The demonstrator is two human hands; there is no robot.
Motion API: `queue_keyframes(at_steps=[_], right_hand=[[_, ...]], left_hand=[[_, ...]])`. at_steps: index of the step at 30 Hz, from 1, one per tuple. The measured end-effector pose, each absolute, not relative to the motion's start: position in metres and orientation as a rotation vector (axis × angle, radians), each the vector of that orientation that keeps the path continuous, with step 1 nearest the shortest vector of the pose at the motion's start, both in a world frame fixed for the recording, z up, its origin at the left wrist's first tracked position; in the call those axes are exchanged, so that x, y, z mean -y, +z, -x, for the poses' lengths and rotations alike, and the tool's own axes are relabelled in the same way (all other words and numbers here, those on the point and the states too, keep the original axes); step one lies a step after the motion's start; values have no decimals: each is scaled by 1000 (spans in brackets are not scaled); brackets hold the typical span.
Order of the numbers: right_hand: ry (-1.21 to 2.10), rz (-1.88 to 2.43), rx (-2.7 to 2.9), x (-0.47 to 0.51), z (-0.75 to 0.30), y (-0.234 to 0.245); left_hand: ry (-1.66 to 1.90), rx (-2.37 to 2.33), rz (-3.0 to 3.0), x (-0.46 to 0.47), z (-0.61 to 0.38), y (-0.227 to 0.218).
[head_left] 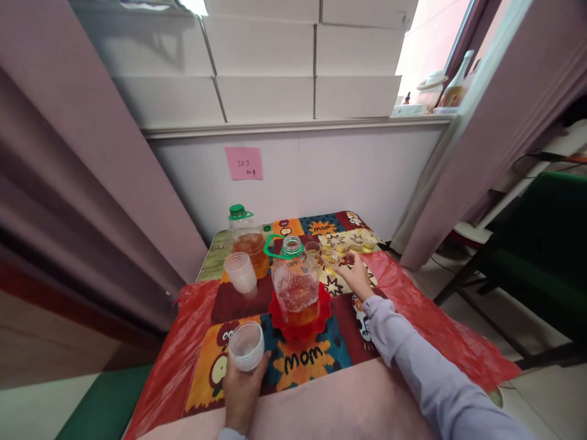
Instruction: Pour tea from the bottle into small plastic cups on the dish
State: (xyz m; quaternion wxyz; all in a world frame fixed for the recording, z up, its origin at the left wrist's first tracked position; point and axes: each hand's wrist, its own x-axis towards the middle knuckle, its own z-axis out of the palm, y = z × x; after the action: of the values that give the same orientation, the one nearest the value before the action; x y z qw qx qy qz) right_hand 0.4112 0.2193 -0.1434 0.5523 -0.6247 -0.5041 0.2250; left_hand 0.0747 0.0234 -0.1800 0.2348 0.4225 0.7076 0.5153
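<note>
My left hand (241,386) grips an empty clear plastic cup (246,346) near the table's front edge. My right hand (353,274) reaches forward to a group of small cups of amber liquid (342,245) on the far side of the table; its fingers close around one of them. Between my hands stands a large clear jug (297,282) with a green handle and no cap, holding amber liquid, on a red saucer (300,319). A stack of empty clear cups (241,273) stands left of the jug.
A second jug (244,235) with a green cap stands at the far left of the table. A colourful cloth (302,360) over red plastic sheeting (440,330) covers the table. A pink note (244,163) hangs on the wall behind. A dark green chair (541,263) stands at the right.
</note>
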Motion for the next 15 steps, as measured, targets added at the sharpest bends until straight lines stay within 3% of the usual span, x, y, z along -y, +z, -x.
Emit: queue_keyframes(at_steps=[8,15], right_hand=[[571,1571,1327,-253,-399,-180],[422,1514,1580,-257,-419,-156]], left_hand=[[1331,-1986,-1157,-22,-72,-182],[1332,-1997,-1143,-25,-74,-182]])
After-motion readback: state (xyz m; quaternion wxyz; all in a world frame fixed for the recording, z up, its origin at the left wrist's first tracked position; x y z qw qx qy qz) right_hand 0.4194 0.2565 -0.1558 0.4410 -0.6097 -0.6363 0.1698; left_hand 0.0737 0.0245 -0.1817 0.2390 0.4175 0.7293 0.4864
